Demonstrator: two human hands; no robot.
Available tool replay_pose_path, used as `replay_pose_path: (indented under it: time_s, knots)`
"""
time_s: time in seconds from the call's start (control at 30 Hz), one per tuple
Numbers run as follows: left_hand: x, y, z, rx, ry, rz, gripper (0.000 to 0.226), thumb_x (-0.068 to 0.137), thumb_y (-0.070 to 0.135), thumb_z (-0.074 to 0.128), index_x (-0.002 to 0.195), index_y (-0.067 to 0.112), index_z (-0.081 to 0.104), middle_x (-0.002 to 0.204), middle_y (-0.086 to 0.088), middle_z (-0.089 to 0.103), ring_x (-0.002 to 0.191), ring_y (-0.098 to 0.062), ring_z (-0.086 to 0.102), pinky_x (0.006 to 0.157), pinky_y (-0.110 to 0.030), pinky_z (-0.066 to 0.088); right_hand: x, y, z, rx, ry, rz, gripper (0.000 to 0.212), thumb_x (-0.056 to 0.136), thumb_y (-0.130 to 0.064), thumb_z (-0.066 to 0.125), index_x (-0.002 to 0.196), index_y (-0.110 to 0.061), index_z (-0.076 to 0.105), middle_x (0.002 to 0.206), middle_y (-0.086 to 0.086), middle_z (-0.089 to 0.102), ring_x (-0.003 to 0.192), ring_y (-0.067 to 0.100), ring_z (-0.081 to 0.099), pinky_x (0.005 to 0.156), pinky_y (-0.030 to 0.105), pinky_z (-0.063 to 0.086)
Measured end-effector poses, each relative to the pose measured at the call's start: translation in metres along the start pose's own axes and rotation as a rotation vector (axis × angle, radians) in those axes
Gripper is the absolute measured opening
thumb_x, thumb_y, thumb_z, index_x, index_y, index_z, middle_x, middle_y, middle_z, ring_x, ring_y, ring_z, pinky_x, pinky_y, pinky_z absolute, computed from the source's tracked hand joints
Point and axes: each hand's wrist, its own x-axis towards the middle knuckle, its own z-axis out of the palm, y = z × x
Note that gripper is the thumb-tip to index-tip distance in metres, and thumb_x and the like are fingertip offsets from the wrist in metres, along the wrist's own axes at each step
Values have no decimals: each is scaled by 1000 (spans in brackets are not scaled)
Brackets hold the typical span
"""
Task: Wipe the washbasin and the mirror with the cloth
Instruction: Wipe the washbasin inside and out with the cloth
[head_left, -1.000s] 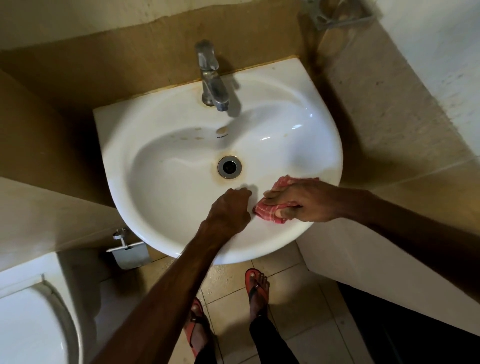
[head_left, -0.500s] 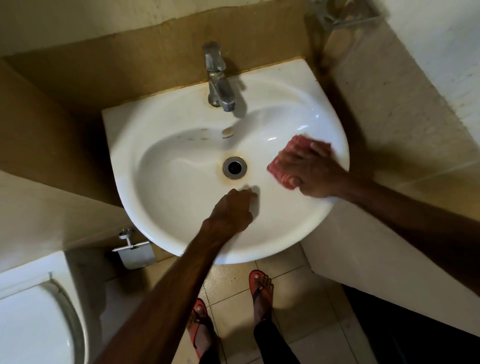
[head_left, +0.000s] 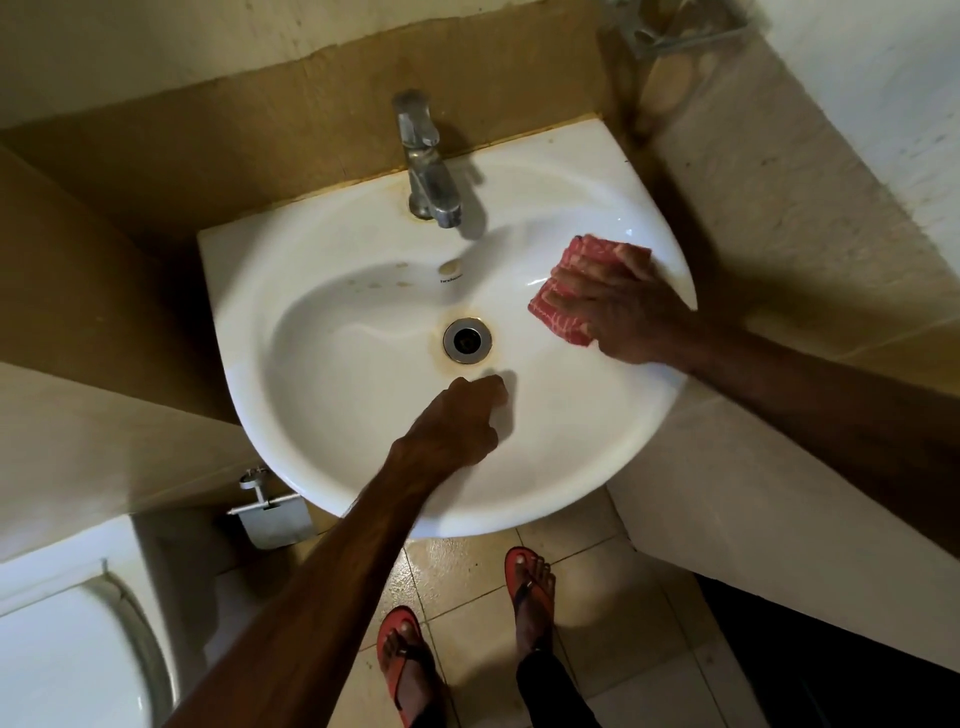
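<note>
Your right grip (head_left: 618, 306) lies flat, fingers spread, pressing the cloth (head_left: 557, 318) on the washbasin (head_left: 337, 426) wall, right of frame centre. The stained drain (head_left: 467, 340) lies leftward. Your left grip (head_left: 457, 421), curled and empty, sits nearer it.

Looked steeply down from head height through a wide-angle lens. Held the washbasin (head_left: 322, 395) at mid-frame, tap (head_left: 426, 166) toward the upper centre. Sat close enough to take in the left hand (head_left: 452, 421) at centre and the right hand (head_left: 618, 306) at centre right, with forearms running in from the bottom and right edges. Caught sandalled feet (head_left: 530, 597) at bottom centre, toilet (head_left: 57, 654) at lower left.
</note>
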Motion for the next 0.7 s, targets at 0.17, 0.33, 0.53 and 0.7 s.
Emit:
replay_pose_path:
  time_s: [0.17, 0.33, 0.53, 0.7]
  knots:
    - [-1, -9, -3, -15, 156, -18, 46, 87, 7, 55, 133, 14, 57, 124, -14, 68, 112, -33, 65, 95, -41, 54, 1, -56, 1, 48, -17, 75, 64, 80, -9, 60, 141, -27, 54, 153, 4, 49, 149, 34, 37, 114, 46, 23]
    - [-2, -13, -7, 123, 173, -90, 50, 83, 12, 47, 133, 4, 54, 129, -15, 62, 116, -37, 60, 94, -41, 50, 12, -84, 2, 220, -238, -167, 62, 109, -14, 39, 166, -28, 20, 176, -4, 10, 163, 24, 4, 129, 39, 2]
    - [0, -13, -4, 243, 123, -118, 46, 87, 4, 53, 133, 5, 51, 125, -15, 61, 115, -36, 59, 92, -39, 49, 7, -33, -5, 282, 64, -327, 47, 92, -20, 45, 130, -20, 73, 136, 11, 68, 130, 38, 62, 104, 56, 51]
    - [-2, -13, -1, 320, 105, -124, 50, 89, 5, 48, 139, 7, 46, 125, -15, 58, 115, -36, 58, 92, -37, 48, 7, -2, 10, 39, 147, -38, 72, 80, -12, 33, 148, -23, 58, 156, 5, 54, 149, 30, 45, 122, 56, 26]
